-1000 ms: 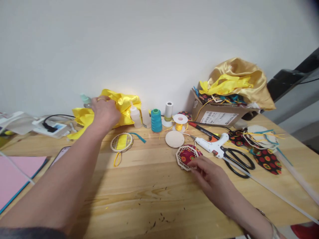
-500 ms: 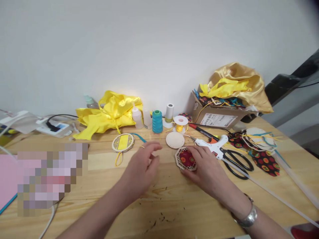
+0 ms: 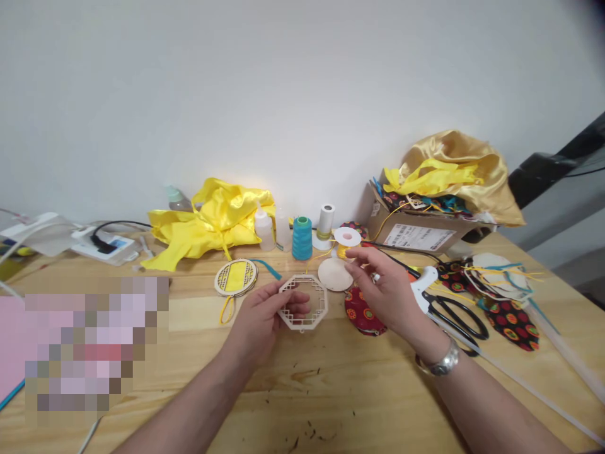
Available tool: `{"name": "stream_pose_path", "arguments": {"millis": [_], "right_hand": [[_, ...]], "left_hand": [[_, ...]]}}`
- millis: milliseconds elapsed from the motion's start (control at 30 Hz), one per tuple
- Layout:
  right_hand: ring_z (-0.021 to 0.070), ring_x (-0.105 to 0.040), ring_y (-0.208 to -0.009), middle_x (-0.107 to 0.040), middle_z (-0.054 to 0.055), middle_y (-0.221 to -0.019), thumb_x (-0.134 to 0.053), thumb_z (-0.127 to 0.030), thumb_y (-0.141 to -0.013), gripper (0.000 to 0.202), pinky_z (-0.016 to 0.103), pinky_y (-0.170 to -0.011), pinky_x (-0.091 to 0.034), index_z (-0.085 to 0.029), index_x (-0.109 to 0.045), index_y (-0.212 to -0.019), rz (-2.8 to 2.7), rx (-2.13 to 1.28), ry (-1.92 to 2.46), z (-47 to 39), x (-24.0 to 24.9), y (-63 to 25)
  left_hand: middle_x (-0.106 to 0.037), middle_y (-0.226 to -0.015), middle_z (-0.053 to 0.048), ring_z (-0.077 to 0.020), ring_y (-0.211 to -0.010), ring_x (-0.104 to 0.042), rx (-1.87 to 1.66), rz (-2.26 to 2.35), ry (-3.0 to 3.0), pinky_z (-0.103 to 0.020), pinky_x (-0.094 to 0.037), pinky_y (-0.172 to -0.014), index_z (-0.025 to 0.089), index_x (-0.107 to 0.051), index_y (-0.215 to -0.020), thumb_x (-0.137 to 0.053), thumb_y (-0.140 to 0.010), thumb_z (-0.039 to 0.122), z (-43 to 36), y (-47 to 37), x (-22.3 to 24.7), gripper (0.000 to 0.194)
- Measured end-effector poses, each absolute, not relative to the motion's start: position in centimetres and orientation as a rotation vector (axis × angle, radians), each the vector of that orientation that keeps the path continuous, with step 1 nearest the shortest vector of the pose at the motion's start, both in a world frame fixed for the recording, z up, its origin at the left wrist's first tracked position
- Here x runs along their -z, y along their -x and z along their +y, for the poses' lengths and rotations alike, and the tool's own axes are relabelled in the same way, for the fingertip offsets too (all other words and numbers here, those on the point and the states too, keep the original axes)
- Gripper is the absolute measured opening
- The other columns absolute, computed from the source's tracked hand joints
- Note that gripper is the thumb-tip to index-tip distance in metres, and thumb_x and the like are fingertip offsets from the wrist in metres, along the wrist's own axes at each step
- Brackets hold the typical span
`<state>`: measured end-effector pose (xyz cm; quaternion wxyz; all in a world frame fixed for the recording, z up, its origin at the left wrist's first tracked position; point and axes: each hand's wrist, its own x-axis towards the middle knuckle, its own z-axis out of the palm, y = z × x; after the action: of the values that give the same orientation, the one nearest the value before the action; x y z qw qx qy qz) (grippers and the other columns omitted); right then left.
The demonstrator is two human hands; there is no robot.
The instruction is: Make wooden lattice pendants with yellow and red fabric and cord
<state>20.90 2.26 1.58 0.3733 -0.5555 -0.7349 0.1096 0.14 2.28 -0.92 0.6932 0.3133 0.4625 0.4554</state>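
My left hand (image 3: 265, 310) grips the left edge of a pale octagonal lattice frame (image 3: 324, 310), with the thumb in front and fingers showing through its opening. The frame is raised above the table. My right hand (image 3: 385, 284) hovers to the right of it, thumb and index finger slightly apart, with nothing visible between them. Under that hand lies a round piece of dark red patterned fabric (image 3: 362, 315), partly covered. A plain pale disc (image 3: 334, 275) rests just behind the frame. The white glue gun (image 3: 428, 279) is partly hidden by my right hand.
Black-handled scissors (image 3: 456, 315) lie at right, by patterned fabric pieces (image 3: 513, 323). Behind stand a teal thread cone (image 3: 302, 239), a yellow cord spool (image 3: 347, 238) and a cardboard box (image 3: 416, 234). Yellow cloth (image 3: 208, 221) and a finished-looking round lattice ornament (image 3: 236, 277) are at left.
The octagonal frame has come off the red fabric and moved left into my left hand. My right hand has let go of it and lifted upward. The red fabric now lies uncovered by the frame.
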Motion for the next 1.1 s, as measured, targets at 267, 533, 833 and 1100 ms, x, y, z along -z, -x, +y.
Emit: {"name": "stream_pose_path", "arguments": {"millis": [267,533,833,1100], "right_hand": [[0.0283,-0.053,-0.093,-0.064,0.015,-0.094,-0.056,-0.022,-0.083,0.013,0.041,-0.079,-0.041,-0.014,-0.063,-0.091,-2.584,0.209,1.580,2.9,-0.4,-20.0],[0.0281,-0.054,-0.086,-0.064,0.016,-0.087,-0.047,-0.004,-0.080,0.020,0.044,-0.086,-0.036,-0.010,-0.062,-0.093,-2.765,0.412,1.508,2.8,-0.4,-18.8],[0.0235,-0.060,-0.091,-0.067,0.012,-0.099,-0.038,-0.012,-0.090,0.031,0.037,-0.082,-0.044,-0.016,-0.060,-0.111,-2.250,-0.040,1.565,2.1,-2.0,-20.5],[0.0176,-0.064,-0.079,-0.070,0.004,-0.089,-0.042,-0.033,-0.092,0.031,0.029,-0.068,-0.050,-0.020,-0.061,-0.114,-1.885,-0.820,1.469,-1.1,-1.9,-21.0]], "left_hand": [[-0.069,-0.065,-0.004,-0.0147,-0.050,-0.061,-0.953,1.226,-0.894,-0.026,-0.050,-0.047,0.012,-0.065,-0.088,-0.069,-0.065,0.022,2.5,-0.4,0.9,0.026],[-0.071,-0.086,-0.004,-0.0195,-0.076,-0.069,-0.979,1.319,-1.217,-0.034,-0.054,-0.073,0.020,-0.057,-0.112,-0.057,-0.079,0.031,2.3,-0.1,1.9,0.035],[-0.044,-0.143,-0.010,-0.0236,-0.135,-0.032,-1.019,1.408,-1.830,-0.041,-0.022,-0.112,0.018,-0.057,-0.122,-0.046,-0.086,0.027,2.0,-0.1,1.9,0.038],[-0.071,-0.106,-0.007,-0.0226,-0.091,-0.064,-0.823,0.934,-1.323,-0.030,-0.051,-0.076,0.019,-0.065,-0.114,-0.058,-0.082,0.037,0.7,-0.6,0.4,0.037]]}}
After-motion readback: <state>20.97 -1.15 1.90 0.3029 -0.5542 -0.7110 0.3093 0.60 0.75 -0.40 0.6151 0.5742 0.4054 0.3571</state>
